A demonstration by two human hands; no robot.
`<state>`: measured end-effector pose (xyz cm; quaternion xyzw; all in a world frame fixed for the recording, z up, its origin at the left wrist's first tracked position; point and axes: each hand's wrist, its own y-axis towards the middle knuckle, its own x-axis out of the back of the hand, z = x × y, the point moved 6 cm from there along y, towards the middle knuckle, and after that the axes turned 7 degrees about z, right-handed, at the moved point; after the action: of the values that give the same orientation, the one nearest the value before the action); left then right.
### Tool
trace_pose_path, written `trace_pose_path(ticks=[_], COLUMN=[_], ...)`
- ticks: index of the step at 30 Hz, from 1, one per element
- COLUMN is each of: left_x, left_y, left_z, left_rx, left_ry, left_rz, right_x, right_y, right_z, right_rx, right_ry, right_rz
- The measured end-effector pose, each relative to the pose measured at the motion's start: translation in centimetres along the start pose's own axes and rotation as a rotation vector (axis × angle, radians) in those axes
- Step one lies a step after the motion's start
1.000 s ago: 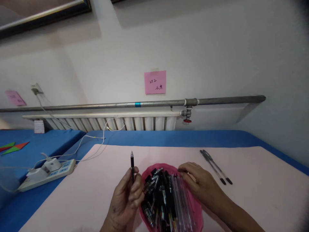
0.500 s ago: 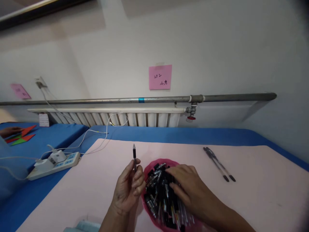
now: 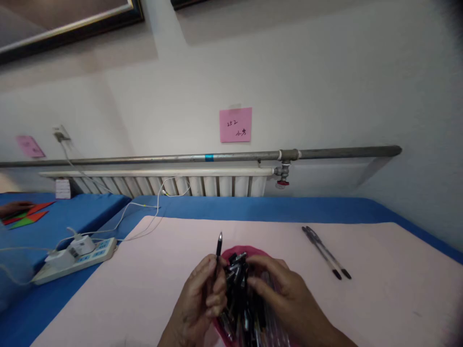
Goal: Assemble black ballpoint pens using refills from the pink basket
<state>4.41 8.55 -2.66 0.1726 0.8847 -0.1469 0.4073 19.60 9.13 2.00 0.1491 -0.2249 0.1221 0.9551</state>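
My left hand (image 3: 197,299) is closed around a pen (image 3: 219,245) with a black grip, its pointed tip upward. It is at the left rim of a pink basket (image 3: 256,251). That basket is full of black caps, clear barrels and other pen parts (image 3: 240,299). Over its right side is my right hand (image 3: 292,294), thumb and forefinger apart, fingertips among the parts. No part is plainly gripped there. To the right, two capped clear pens (image 3: 320,252) lie side by side on the pink sheet (image 3: 383,289).
A power strip (image 3: 103,250) with plugged-in chargers and white cables lies at left on the blue tablecloth (image 3: 170,207). Another person's hand (image 3: 16,207) is by red and green pieces (image 3: 34,217) at far left. A radiator (image 3: 206,185) and pipe (image 3: 238,156) run behind.
My left hand has moved right with the pen, closer to the basket and my right hand. My right hand stays over the pen parts. The view has tilted up slightly.
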Motion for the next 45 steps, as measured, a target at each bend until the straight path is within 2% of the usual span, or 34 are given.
trace_pose_path(ticks=[3, 5, 8, 11, 16, 20, 24, 28, 31, 35, 37, 39, 41, 45], left_x=[-0.8, -1.2, -1.7, -1.8, -2.2, -2.2, -1.9, -2.0, -2.0, -2.1, -2.1, -2.1, -2.2, -2.1], left_y=[-0.1, -0.1, 0.2, 0.4, 0.2, 0.3, 0.5, 0.6, 0.8, 1.4, 1.3, 1.1, 0.9, 1.1], left_z=[1.5, 2.7, 3.8, 4.1, 4.0, 3.7, 3.7, 3.6, 3.8, 3.3, 2.5, 2.1, 2.4, 3.5], left_rx=[0.106, 0.181, 0.197, 0.176, 0.205, 0.175, 0.185, 0.155, 0.126, -0.023, -0.151, -0.196, -0.151, -0.075], left_ry=[0.150, 0.224, 0.293, 0.315, 0.305, 0.321, 0.355, 0.326, 0.264, 0.111, 0.008, -0.097, -0.140, -0.119], left_rz=[0.059, 0.105, 0.157, 0.143, 0.143, 0.122, 0.076, 0.052, 0.032, 0.007, -0.054, -0.120, -0.131, -0.112], right_x=[3.1, 4.1, 4.1, 3.7, 3.9, 3.7, 2.4, 0.8, 0.3, 0.9, 0.5, -0.5, -1.9, -3.3], right_y=[0.0, 0.0, 0.0, -0.2, -0.5, -0.3, -0.3, -0.3, -0.2, -0.4, -0.7, -1.0, -1.3, -1.2], right_z=[-0.8, -0.9, -0.7, -0.4, -0.5, -0.2, 0.4, 0.3, 0.0, 0.6, 1.2, 1.2, 0.9, 0.0], right_rx=[-0.125, -0.137, -0.138, -0.133, -0.140, -0.145, -0.166, -0.168, -0.177, -0.151, -0.138, -0.130, -0.102, -0.052], right_ry=[0.434, 0.639, 0.766, 0.776, 0.804, 0.713, 0.616, 0.627, 0.642, 0.437, 0.256, 0.140, 0.135, 0.212], right_rz=[-0.307, -0.393, -0.392, -0.369, -0.419, -0.351, -0.217, -0.098, -0.078, -0.112, -0.034, 0.070, 0.166, 0.149])
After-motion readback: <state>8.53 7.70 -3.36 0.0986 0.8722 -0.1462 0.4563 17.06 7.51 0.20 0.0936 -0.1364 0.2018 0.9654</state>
